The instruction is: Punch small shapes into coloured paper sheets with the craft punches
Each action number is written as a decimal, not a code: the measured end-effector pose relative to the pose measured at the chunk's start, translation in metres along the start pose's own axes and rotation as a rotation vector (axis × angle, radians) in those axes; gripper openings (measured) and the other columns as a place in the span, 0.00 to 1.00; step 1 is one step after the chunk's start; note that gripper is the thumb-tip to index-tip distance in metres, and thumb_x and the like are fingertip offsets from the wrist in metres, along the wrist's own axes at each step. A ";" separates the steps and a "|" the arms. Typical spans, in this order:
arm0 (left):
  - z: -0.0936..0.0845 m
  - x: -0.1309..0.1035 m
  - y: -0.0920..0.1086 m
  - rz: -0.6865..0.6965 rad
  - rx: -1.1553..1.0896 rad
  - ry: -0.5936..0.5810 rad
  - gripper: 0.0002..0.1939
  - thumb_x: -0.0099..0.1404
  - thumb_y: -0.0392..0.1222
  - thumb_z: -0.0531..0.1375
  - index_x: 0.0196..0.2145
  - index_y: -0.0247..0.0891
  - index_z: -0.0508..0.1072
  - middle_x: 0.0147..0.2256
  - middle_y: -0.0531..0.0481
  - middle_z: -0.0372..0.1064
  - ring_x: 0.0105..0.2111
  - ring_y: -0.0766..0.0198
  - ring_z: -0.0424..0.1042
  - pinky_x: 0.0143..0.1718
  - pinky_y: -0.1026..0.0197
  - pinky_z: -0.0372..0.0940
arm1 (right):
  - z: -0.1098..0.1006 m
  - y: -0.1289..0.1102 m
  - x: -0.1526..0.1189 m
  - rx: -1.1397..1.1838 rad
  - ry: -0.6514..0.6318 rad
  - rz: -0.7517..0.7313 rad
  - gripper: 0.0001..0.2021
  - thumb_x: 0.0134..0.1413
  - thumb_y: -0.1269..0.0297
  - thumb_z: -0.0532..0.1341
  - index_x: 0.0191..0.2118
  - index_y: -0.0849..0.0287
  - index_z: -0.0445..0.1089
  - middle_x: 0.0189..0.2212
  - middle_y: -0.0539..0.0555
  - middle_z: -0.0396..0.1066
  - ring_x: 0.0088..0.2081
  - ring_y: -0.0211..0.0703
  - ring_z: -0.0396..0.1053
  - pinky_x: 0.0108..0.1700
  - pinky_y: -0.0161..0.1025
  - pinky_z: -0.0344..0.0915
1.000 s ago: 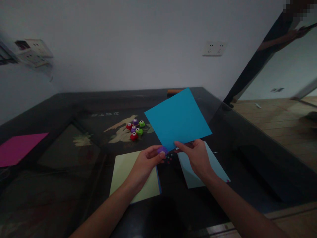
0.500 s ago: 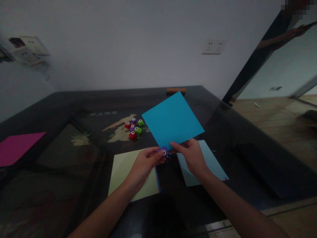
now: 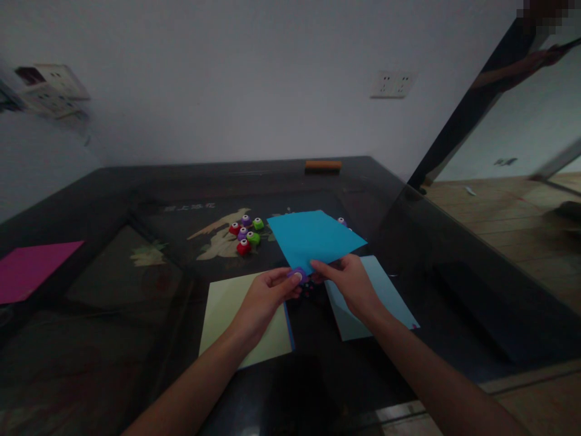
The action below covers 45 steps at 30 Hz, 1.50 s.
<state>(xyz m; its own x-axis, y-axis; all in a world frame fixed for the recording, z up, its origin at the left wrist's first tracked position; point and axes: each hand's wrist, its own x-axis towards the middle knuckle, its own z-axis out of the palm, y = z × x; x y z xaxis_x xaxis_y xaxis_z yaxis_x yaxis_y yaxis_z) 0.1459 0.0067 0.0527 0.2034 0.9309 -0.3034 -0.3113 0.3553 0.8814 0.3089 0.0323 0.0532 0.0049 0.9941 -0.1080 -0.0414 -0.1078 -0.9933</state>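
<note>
Over the dark table [image 3: 308, 369], left fingers [image 3: 285, 286] hold a purple, white-dotted punch [image 3: 297, 276], right fingers [image 3: 324, 269] pinch bright-blue paper [image 3: 316, 238].

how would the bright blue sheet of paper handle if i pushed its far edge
The bright blue sheet of paper is probably floppy: its far part looks bent. It is likely light, being held out by its near corner, where the right hand pinches it. It looks thin-edged, so it might crease under a push.
</note>
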 end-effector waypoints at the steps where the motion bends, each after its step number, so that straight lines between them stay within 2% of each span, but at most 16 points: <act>1: 0.000 0.000 0.000 0.001 0.005 0.002 0.17 0.49 0.45 0.70 0.35 0.33 0.77 0.31 0.48 0.75 0.29 0.68 0.69 0.35 0.64 0.64 | 0.000 0.000 0.000 -0.015 0.003 0.001 0.13 0.36 0.57 0.70 0.20 0.63 0.73 0.18 0.54 0.74 0.22 0.42 0.72 0.27 0.38 0.68; 8: -0.002 0.002 -0.003 0.022 0.040 -0.010 0.15 0.52 0.45 0.68 0.35 0.33 0.76 0.31 0.49 0.74 0.30 0.68 0.69 0.36 0.64 0.64 | -0.002 0.002 -0.001 -0.040 -0.011 -0.007 0.12 0.37 0.58 0.70 0.21 0.62 0.73 0.19 0.54 0.75 0.22 0.41 0.72 0.27 0.37 0.67; 15: -0.001 0.001 -0.003 0.018 0.036 -0.009 0.17 0.51 0.45 0.69 0.37 0.32 0.76 0.34 0.46 0.74 0.32 0.66 0.69 0.38 0.63 0.64 | 0.000 0.002 -0.002 -0.042 0.006 -0.013 0.12 0.37 0.58 0.70 0.20 0.62 0.73 0.19 0.54 0.75 0.22 0.41 0.72 0.28 0.37 0.67; 21: -0.001 0.001 -0.002 0.012 0.024 0.003 0.19 0.48 0.46 0.70 0.36 0.32 0.76 0.33 0.46 0.75 0.31 0.65 0.69 0.37 0.63 0.64 | 0.000 0.002 -0.002 -0.049 0.008 -0.019 0.12 0.37 0.57 0.70 0.20 0.62 0.74 0.19 0.54 0.75 0.23 0.43 0.72 0.29 0.39 0.68; 31: 0.000 -0.001 0.000 0.026 0.047 0.008 0.18 0.49 0.46 0.70 0.36 0.32 0.77 0.34 0.45 0.76 0.31 0.64 0.70 0.37 0.63 0.63 | 0.001 -0.002 -0.005 -0.105 0.004 -0.063 0.13 0.37 0.55 0.69 0.21 0.62 0.73 0.20 0.55 0.75 0.24 0.46 0.73 0.29 0.41 0.69; 38: -0.001 0.000 -0.002 0.050 0.069 -0.001 0.16 0.52 0.46 0.68 0.36 0.33 0.77 0.33 0.46 0.76 0.31 0.66 0.69 0.36 0.64 0.62 | 0.001 -0.002 -0.005 -0.134 0.010 -0.078 0.11 0.38 0.58 0.69 0.20 0.61 0.73 0.20 0.55 0.76 0.24 0.46 0.73 0.30 0.40 0.68; 45: 0.000 -0.002 -0.001 0.049 0.071 0.010 0.18 0.52 0.46 0.68 0.38 0.31 0.76 0.35 0.44 0.76 0.32 0.65 0.69 0.37 0.63 0.63 | 0.001 -0.002 -0.005 -0.169 0.006 -0.094 0.12 0.39 0.57 0.68 0.21 0.61 0.74 0.20 0.55 0.76 0.25 0.47 0.74 0.30 0.41 0.69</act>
<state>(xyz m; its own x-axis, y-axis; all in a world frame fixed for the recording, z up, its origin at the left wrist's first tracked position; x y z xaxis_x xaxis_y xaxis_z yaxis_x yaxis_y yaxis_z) 0.1459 0.0045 0.0527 0.1799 0.9479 -0.2629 -0.2541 0.3030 0.9185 0.3078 0.0276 0.0556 0.0066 0.9999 -0.0138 0.1277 -0.0145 -0.9917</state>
